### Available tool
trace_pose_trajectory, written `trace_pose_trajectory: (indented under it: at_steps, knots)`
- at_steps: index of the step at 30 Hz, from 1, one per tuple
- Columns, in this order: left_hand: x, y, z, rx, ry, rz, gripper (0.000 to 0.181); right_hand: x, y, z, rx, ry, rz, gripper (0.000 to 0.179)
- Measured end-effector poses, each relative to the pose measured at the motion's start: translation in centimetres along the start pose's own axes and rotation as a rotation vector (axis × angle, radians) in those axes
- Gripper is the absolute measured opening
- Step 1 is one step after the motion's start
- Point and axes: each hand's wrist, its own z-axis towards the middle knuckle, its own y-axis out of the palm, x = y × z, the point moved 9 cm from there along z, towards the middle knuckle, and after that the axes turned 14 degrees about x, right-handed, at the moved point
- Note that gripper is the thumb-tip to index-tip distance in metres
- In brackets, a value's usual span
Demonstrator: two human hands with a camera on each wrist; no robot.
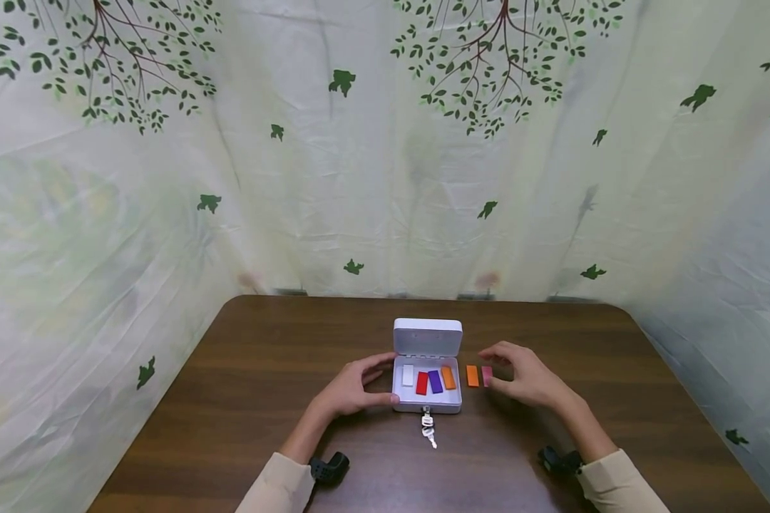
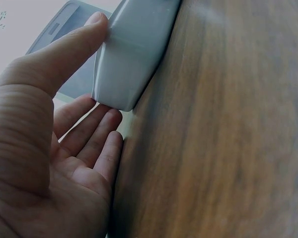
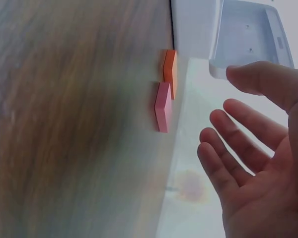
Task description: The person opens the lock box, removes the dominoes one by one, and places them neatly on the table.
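Note:
A white cash box (image 1: 427, 409) stands on the table with its lid (image 1: 428, 336) raised. Inside lie a white block (image 1: 408, 375), a red block (image 1: 421, 383), a purple block (image 1: 435, 382) and an orange block (image 1: 448, 377). My left hand (image 1: 353, 388) holds the box by its left side, thumb at the front corner and fingers at the back. To the right of the box, a second orange block (image 1: 472, 375) and a pink block (image 3: 163, 106) lie on the table. My right hand (image 1: 522, 374) hovers by the pink block, fingers apart, holding nothing.
Keys (image 1: 428, 427) hang from the lock at the box's front. The brown wooden table (image 1: 263, 342) ends at a leaf-patterned curtain (image 1: 385, 178) behind it. Dark wrist bands (image 1: 329, 468) sit on both wrists.

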Motion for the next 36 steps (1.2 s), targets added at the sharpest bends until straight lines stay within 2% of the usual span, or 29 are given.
trace_pose_trajectory:
  at_steps: [4, 10, 18, 23, 36]
  knots:
    - [-0.9, 0.1, 0.2, 0.004, 0.001, 0.011, 0.081, -0.6, 0.0, 0.2, 0.012, -0.025, 0.012, 0.040]
    - [-0.8, -0.1, 0.5, -0.001, 0.024, 0.010, 0.082, -1.6, 0.1, 0.8, 0.043, -0.057, 0.013, 0.038]
    - [-0.7, -0.5, 0.8, -0.005, 0.002, 0.006, 0.082, -3.1, 0.1, 1.7, 0.059, -0.079, 0.047, 0.038]
    - [-1.4, -0.4, 1.1, -0.009, 0.001, 0.027, 0.083, -3.4, 0.4, 2.0, 0.062, -0.065, 0.061, 0.038]
    - [-1.2, -0.3, 0.8, 0.001, 0.019, 0.029, 0.082, -4.7, 2.1, 2.3, 0.032, -0.030, 0.106, 0.037]
